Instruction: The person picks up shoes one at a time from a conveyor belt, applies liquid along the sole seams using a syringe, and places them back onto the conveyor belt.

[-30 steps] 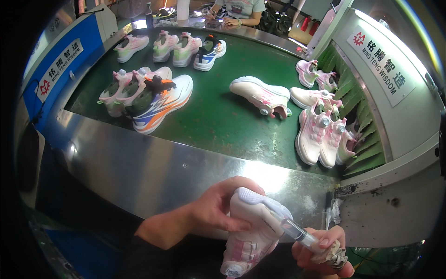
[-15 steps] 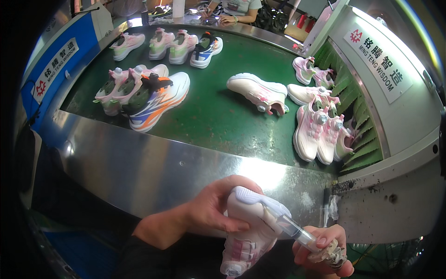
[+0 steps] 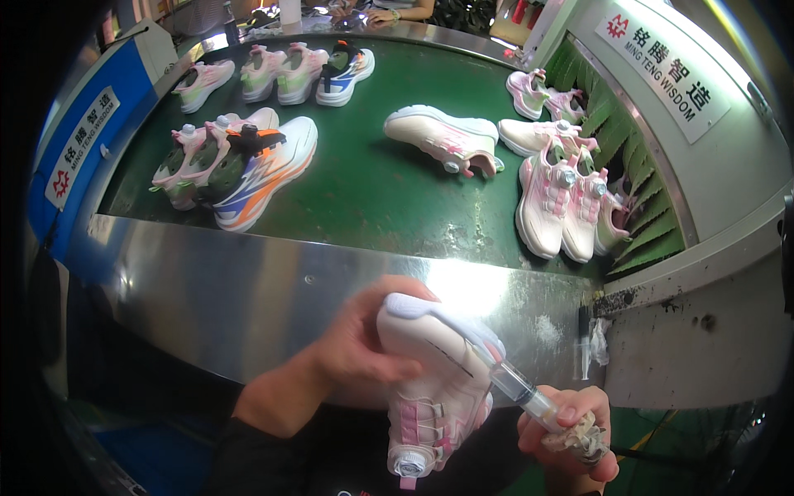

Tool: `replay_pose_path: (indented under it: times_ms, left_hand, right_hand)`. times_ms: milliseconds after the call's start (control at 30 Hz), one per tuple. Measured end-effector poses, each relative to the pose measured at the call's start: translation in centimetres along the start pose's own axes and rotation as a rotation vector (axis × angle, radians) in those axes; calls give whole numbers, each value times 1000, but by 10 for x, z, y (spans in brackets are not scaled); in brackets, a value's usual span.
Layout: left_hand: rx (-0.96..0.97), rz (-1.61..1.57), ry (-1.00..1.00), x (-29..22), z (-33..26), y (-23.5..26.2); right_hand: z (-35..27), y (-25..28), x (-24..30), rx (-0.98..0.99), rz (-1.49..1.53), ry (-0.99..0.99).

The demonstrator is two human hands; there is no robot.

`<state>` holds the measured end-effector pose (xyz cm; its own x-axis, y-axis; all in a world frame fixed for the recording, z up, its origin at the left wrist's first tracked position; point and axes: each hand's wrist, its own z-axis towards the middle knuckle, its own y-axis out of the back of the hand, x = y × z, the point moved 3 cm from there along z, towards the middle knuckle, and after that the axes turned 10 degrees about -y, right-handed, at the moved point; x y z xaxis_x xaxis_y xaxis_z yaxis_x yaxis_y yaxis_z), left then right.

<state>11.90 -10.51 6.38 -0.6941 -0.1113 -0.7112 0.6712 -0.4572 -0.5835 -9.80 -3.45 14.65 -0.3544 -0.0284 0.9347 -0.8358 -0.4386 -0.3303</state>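
Observation:
My left hand is closed round the toe end of a white and pink sneaker. The shoe points toe-up, its sole facing away to the upper right and its dial closure low and toward me. In my right hand is a clear syringe, gripped by the fingers. Its front end meets the seam between upper and sole; the very tip is hard to make out. A crumpled whitish wad is bunched in the same hand, around the back of the syringe.
A green conveyor belt lies beyond a metal ledge. Sneakers stand in groups at left and right, with one pale sneaker on its side between. Green strip curtains hang at right. Across the belt, a person's hand shows.
The whole view has shifted, so the belt sits higher. The held sneaker is raised a little and tilted, showing more of its dial. The syringe still meets the sole edge.

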Motion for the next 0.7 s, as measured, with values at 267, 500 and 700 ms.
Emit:
replay_pose_path:
  times_ms: [267, 500, 700]
  left_hand:
    - [-80, 24, 26, 1, 0, 14]
    - [-186, -26, 89, 6, 5, 16]
    - [-268, 9, 90, 7, 7, 23]
  right_hand:
    - [-12, 10, -13, -40, 15, -12]
    - [-25, 33, -37, 77, 210, -9]
    - [-39, 36, -49, 61, 345, -44]
